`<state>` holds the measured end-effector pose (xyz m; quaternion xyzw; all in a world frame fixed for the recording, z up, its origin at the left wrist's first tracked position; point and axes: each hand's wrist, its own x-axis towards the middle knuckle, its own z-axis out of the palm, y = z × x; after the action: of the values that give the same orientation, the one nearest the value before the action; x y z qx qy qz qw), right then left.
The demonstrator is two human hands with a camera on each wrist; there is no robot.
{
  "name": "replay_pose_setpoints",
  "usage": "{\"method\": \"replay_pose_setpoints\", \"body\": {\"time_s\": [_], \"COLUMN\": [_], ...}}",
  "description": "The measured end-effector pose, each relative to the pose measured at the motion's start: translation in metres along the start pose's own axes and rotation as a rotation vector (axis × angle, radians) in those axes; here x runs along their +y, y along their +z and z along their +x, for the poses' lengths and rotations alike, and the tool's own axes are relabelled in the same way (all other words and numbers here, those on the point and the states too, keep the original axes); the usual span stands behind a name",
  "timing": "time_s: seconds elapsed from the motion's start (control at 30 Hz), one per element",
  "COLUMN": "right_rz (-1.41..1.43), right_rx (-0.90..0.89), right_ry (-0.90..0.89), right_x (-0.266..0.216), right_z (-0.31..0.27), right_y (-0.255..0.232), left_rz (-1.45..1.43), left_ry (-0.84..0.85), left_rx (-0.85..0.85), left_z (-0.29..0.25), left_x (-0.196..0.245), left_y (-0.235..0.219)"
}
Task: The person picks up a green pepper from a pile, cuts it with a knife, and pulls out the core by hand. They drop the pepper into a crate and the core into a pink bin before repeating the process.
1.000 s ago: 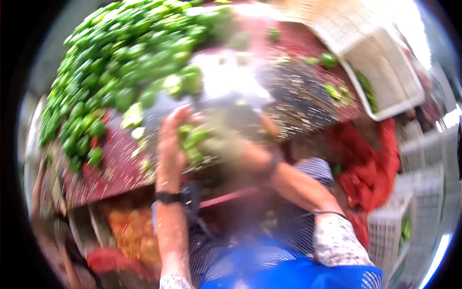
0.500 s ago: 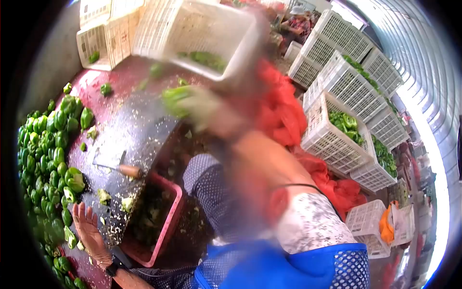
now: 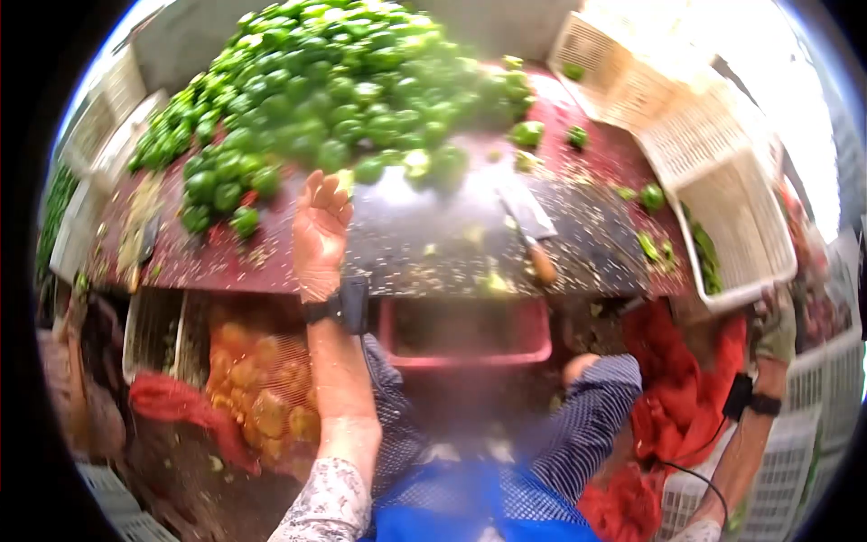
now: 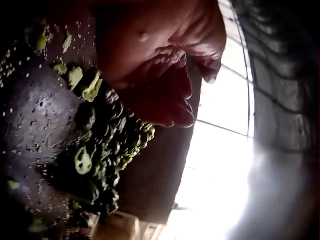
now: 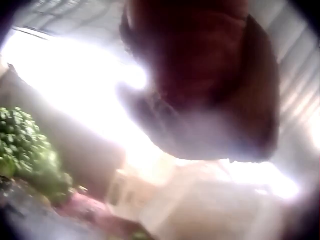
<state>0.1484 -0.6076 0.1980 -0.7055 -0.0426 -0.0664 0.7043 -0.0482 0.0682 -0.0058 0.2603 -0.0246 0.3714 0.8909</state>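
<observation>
My left hand (image 3: 323, 230) is over the front of the work table (image 3: 406, 262), palm up, fingers loosely bent and holding nothing. Behind its fingertips lies a large heap of green peppers (image 3: 316, 99). My right hand (image 3: 775, 330), in what looks like a greyish glove, is far right beside the rim of a white plastic crate (image 3: 750, 217). Dark and blurred in the right wrist view, its fingers are partly hidden; I cannot tell whether they grip anything. Green pepper pieces (image 3: 703, 253) lie inside the crate. A knife (image 3: 542, 264) with a wooden handle rests on the table.
Seeds and scraps litter the dark tabletop. Below its front edge is a pink tub (image 3: 465, 361). Another knife (image 3: 147, 239) lies at the left end. An orange-filled net sack (image 3: 262, 388) stands below left, red netting (image 3: 691, 388) below right. More crates (image 3: 587, 59) stand at back right.
My right hand carried green pepper over to the white crate and is now at its right side. The left hand has left the pepper pieces it was beside. The head view swung right and back.
</observation>
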Motion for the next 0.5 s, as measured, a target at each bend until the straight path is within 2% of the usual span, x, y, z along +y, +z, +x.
{"method": "replay_pose_setpoints", "body": {"time_s": [0.03, 0.07, 0.1, 0.13, 0.17, 0.2, 0.23, 0.27, 0.3, 0.33, 0.4, 0.47, 0.5], "right_rz": [-0.089, -0.128, -0.270, -0.347, -0.468, -0.597, -0.452, -0.503, -0.711, -0.750, -0.882, -1.164, -1.178], "right_rx": [-0.006, -0.195, -0.446, -0.595, -0.677, -0.816, -1.026, -1.131, -1.124, -1.147, -1.198, -1.198, -1.163], "right_ry": [-0.010, -0.025, -0.119, -0.070, -0.217, -0.243, -0.354, -0.302, -0.340, -0.630, -0.646, -0.759, -0.768], "right_x": [-0.009, -0.017, -0.018, -0.013, 0.008, 0.014, 0.071, 0.084, 0.090, 0.127, 0.164, 0.161, 0.171], "right_z": [0.015, 0.005, 0.014, 0.002, -0.002, -0.021, 0.003, -0.012, -0.041, -0.046, -0.073, -0.104, -0.113], "right_y": [0.081, 0.168, 0.231, 0.297, 0.358, 0.417, 0.468, 0.518, 0.566, 0.610, 0.675, 0.702, 0.708], "left_rz": [-0.068, -0.136, -0.134, -0.134, -0.137, -0.140, -0.174, -0.181, -0.190, -0.196, -0.183, -0.205, -0.199], "left_ry": [0.059, 0.109, 0.183, 0.219, 0.256, 0.290, 0.293, 0.286, 0.279, 0.270, 0.268, 0.256, 0.258], "left_rx": [-0.027, -0.061, -0.033, -0.069, -0.053, -0.040, -0.076, -0.075, -0.076, -0.074, -0.084, -0.084, -0.082], "left_z": [-0.002, -0.004, -0.007, -0.010, -0.014, -0.016, -0.015, -0.016, -0.014, -0.012, -0.009, -0.006, -0.004], "left_x": [0.017, 0.034, 0.049, 0.065, 0.077, 0.084, 0.090, 0.095, 0.098, 0.101, 0.105, 0.108, 0.109], "left_y": [-0.009, -0.018, -0.011, -0.013, -0.011, -0.009, -0.008, -0.008, -0.006, -0.006, -0.009, -0.011, -0.014]}}
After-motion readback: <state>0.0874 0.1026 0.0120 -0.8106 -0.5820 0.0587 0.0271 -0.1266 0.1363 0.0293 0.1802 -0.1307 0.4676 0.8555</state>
